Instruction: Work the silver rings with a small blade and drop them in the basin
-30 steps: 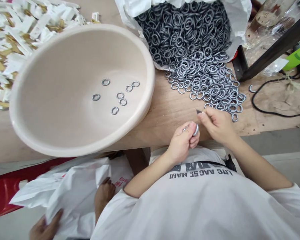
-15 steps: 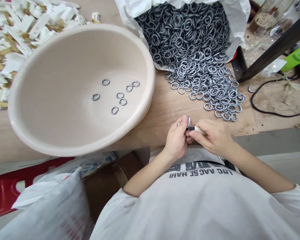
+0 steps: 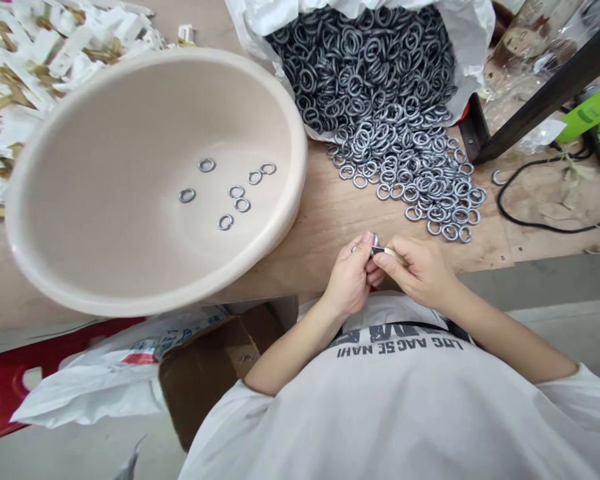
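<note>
My left hand (image 3: 351, 277) is closed on a grey metal ring (image 3: 375, 239) at the table's front edge. My right hand (image 3: 420, 270) is pinched on a small pale strip with a dark tip (image 3: 386, 252), which touches the ring. The two hands meet just in front of my chest. A heap of the same metal rings (image 3: 410, 173) spills onto the wooden table (image 3: 330, 220) from a white bag (image 3: 365, 60) beyond my hands. Left of them stands a large beige basin (image 3: 45, 167) with several rings (image 3: 230, 193) lying in its bottom.
A pile of white and tan tags (image 3: 25, 60) lies at the far left. A black cable (image 3: 535, 213) and a green object (image 3: 593, 110) are at the right, beside a dark bar (image 3: 545, 100). Below the table are a cardboard box (image 3: 205, 367), a white bag (image 3: 95, 387) and a red stool (image 3: 5, 393).
My right hand came back from the ring heap to meet my left hand. Another person's hands and the white bag below the table shifted; those hands are out of view now.
</note>
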`<state>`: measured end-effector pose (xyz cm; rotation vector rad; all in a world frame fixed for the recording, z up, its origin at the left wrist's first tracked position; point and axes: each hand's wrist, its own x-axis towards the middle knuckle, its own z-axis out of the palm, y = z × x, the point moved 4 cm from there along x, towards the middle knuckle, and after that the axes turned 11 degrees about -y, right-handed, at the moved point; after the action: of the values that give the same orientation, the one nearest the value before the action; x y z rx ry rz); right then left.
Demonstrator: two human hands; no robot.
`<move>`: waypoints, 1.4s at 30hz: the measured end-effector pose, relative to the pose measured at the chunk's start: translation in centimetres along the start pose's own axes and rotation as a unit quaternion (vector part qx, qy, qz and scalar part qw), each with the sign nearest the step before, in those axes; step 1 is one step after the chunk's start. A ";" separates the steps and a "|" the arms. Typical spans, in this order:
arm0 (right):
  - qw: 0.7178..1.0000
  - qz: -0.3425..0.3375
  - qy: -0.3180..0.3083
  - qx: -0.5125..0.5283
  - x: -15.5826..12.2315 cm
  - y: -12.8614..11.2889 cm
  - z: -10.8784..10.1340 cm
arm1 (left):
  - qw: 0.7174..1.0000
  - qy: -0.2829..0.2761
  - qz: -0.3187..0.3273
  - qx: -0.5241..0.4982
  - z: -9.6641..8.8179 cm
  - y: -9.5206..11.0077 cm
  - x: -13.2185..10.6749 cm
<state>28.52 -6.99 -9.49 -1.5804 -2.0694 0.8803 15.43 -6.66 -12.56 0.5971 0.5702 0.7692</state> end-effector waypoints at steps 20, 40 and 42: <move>0.891 0.068 0.025 0.448 0.4 -0.9 2.3 | 0.987 0.054 0.087 0.127 -0.8 0.3 0.8; 0.993 -0.092 0.054 -0.054 -0.9 -1.8 0.0 | 0.996 0.072 0.046 0.013 0.2 0.4 0.4; 0.993 -0.090 0.049 -0.057 -1.0 -2.0 -0.1 | 0.996 0.071 0.049 0.007 0.2 0.4 0.5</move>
<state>27.45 -8.23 -8.01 -1.4340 -2.1841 0.6181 15.69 -6.13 -12.29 0.5896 0.6814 0.9060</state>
